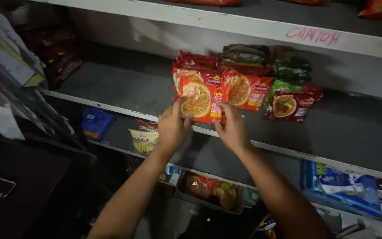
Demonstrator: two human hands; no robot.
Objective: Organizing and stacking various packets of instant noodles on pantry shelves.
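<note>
Centre frame: left hand [172, 126] and right hand [231, 129] both pinch front orange noodle packet [201, 101] on grey shelf [124, 86]; fingertips hidden behind its edge; lower shelves dim.

Dim, grainy view; light falls mid-frame, left side sinks into shadow

Head view, perhaps downward, near shelves [111, 104]

Left hand [172, 126] and right hand [231, 129] gripping orange noodle packet [200, 102], grey shelf [124, 90], more packets [288, 104] beside
</note>
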